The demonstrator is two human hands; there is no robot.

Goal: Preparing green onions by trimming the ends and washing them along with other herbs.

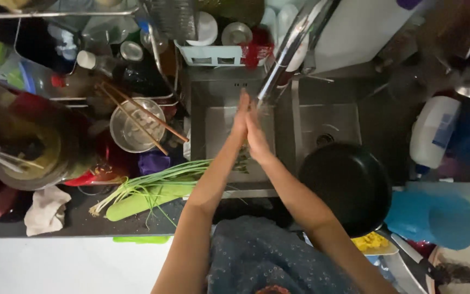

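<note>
Crowding the sink point(229, 87): black pan point(346, 185) at four o'clock, green onions point(153, 182) at eight, metal bowl point(136, 126) with chopsticks point(137, 117) at nine, dish rack point(213, 51) at twelve; pressed palm to palm under the faucet point(292, 49), left hand point(240, 122) and right hand point(257, 136), fingers straight and closed together, holding nothing.

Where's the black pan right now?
In the head view the black pan sits on the right side of the sink, just right of the right hand, with the blue jug beside it.
</note>
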